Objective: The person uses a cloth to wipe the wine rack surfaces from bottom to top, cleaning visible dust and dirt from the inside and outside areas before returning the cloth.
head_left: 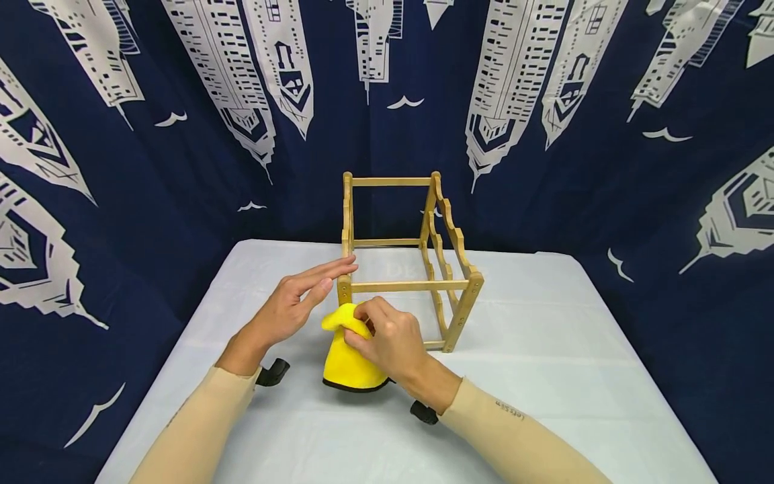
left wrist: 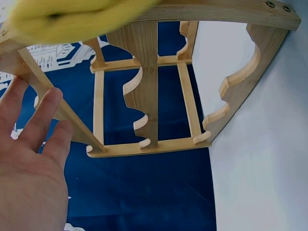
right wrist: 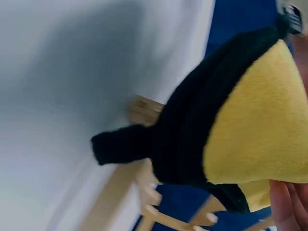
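Note:
A yellow cloth [head_left: 351, 366] with a black edge hangs from my right hand [head_left: 396, 339], which pinches it between thumb and fingers. The cloth is at the near left corner of a light wooden rack [head_left: 393, 286] with scalloped bars. My left hand [head_left: 290, 306] is held with its fingers extended, the fingertips at the rack's left front post. In the left wrist view the fingers of that hand [left wrist: 31, 163] lie along a wooden bar, not curled around it. The right wrist view shows the cloth's yellow face [right wrist: 260, 120] and dark border up close, with a black loop sticking out.
The rack stands on a table with a white cover [head_left: 544, 336]. Behind the table hangs a dark blue curtain [head_left: 411, 141] printed with white buildings and birds. Black camera mounts [head_left: 273, 372] show beneath both wrists.

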`<state>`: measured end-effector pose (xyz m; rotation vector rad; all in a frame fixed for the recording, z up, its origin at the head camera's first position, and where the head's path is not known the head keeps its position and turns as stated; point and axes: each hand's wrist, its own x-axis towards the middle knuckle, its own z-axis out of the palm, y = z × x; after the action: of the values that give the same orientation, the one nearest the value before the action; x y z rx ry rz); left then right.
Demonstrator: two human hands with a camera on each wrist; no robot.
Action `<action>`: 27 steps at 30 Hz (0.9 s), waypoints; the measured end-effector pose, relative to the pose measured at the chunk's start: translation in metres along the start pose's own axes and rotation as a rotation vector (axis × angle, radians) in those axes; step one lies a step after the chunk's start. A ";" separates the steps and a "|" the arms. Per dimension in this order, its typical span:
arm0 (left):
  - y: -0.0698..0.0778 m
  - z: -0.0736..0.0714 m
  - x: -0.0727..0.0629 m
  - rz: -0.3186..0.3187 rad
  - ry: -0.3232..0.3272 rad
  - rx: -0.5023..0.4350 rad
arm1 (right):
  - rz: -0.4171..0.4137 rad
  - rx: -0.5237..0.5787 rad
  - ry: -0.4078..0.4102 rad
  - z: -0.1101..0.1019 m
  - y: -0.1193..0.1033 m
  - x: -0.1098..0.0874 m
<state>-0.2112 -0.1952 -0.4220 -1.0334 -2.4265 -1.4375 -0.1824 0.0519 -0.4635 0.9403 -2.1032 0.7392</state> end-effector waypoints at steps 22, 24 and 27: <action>-0.003 0.001 -0.002 0.036 0.019 -0.003 | 0.140 -0.104 -0.326 0.029 0.009 -0.044; -0.003 0.001 -0.002 0.034 0.017 -0.008 | 0.121 -0.108 -0.307 0.029 0.010 -0.044; -0.003 0.002 -0.002 0.025 0.013 -0.013 | 0.094 -0.115 -0.272 0.028 0.010 -0.043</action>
<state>-0.2117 -0.1955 -0.4261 -1.0497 -2.3894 -1.4491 -0.1801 0.0542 -0.5162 0.9267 -2.4128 0.5543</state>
